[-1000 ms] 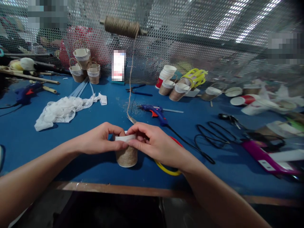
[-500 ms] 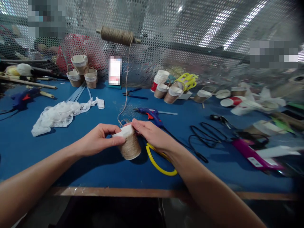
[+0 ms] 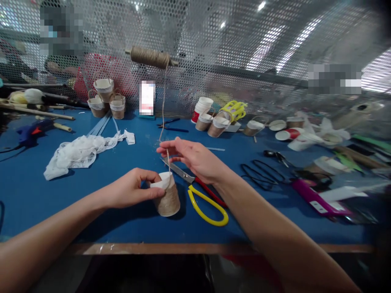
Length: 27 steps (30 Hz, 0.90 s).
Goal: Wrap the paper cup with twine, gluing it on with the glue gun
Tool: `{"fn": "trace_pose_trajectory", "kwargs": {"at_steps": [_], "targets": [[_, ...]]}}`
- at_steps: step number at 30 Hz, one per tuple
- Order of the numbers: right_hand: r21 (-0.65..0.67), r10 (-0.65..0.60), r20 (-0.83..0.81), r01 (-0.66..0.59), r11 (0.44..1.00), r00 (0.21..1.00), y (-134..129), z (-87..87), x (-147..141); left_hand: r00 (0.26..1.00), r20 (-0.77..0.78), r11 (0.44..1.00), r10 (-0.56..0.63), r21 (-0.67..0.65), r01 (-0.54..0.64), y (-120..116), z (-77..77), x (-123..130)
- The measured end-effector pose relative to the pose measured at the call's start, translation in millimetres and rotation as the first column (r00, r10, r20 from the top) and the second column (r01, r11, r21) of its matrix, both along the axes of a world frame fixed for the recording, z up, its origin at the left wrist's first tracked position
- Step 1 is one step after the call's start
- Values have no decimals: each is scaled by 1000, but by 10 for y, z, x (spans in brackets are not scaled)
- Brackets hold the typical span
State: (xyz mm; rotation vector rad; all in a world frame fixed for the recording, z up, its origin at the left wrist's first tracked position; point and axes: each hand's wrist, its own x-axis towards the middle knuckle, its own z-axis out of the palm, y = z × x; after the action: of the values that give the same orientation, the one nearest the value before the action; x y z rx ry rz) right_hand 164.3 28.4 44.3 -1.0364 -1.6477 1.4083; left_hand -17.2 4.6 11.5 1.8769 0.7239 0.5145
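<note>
My left hand [image 3: 134,188] grips the rim of a twine-wrapped cup [image 3: 167,200] with a white top band, its fingers inside and thumb outside. Above the cup is my right hand [image 3: 195,158], its fingers round the twine [image 3: 164,101], which runs down from a spool [image 3: 149,57] on the mesh and on to the cup's rim. Scissors [image 3: 207,205] with one yellow and one red handle lie beside the cup, partly under my right hand. The glue gun behind that hand is hidden.
White lace [image 3: 82,151] lies at the left, with another blue glue gun [image 3: 33,132] beyond. Small wrapped baskets [image 3: 104,89] stand at the back, as do stacked paper cups [image 3: 202,109]. A black cable [image 3: 259,175] and a purple power strip [image 3: 317,199] lie at the right.
My right hand has risen off the cup's rim, drawing the twine up from it. The cup sits slightly lower in view, and more of the scissors shows.
</note>
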Motion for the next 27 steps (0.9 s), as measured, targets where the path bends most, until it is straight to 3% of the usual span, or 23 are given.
{"fn": "trace_pose_trajectory", "kwargs": {"at_steps": [5, 11, 14, 16, 19, 23, 25, 27], "targets": [[311, 117, 219, -183, 933, 969, 140, 164, -296, 997, 78, 992, 18, -129, -7, 23, -57, -10], [375, 130, 329, -255, 891, 935, 524, 132, -595, 973, 230, 936, 26, -348, 57, 42, -54, -19], [293, 140, 548, -346, 891, 825, 701, 153, -607, 960, 275, 912, 57, -405, 62, 58, -62, -37], [293, 15, 714, -319, 901, 700, 739, 162, -513, 954, 287, 907, 89, -420, 41, 72, -78, -53], [368, -186, 807, -231, 901, 560, 586, 109, -217, 950, 283, 908, 129, -420, 1, 87, -88, -71], [406, -318, 861, -160, 900, 397, 29, -171, 260, 955, 259, 922, 144, -385, -35, 86, -61, -79], [442, -374, 859, -137, 887, 351, -260, -375, 446, 960, 246, 926, 136, -377, -35, 82, -49, -79], [517, -427, 819, -168, 840, 383, -463, -566, 581, 966, 228, 924, 122, -381, -26, 77, -48, -79]]}}
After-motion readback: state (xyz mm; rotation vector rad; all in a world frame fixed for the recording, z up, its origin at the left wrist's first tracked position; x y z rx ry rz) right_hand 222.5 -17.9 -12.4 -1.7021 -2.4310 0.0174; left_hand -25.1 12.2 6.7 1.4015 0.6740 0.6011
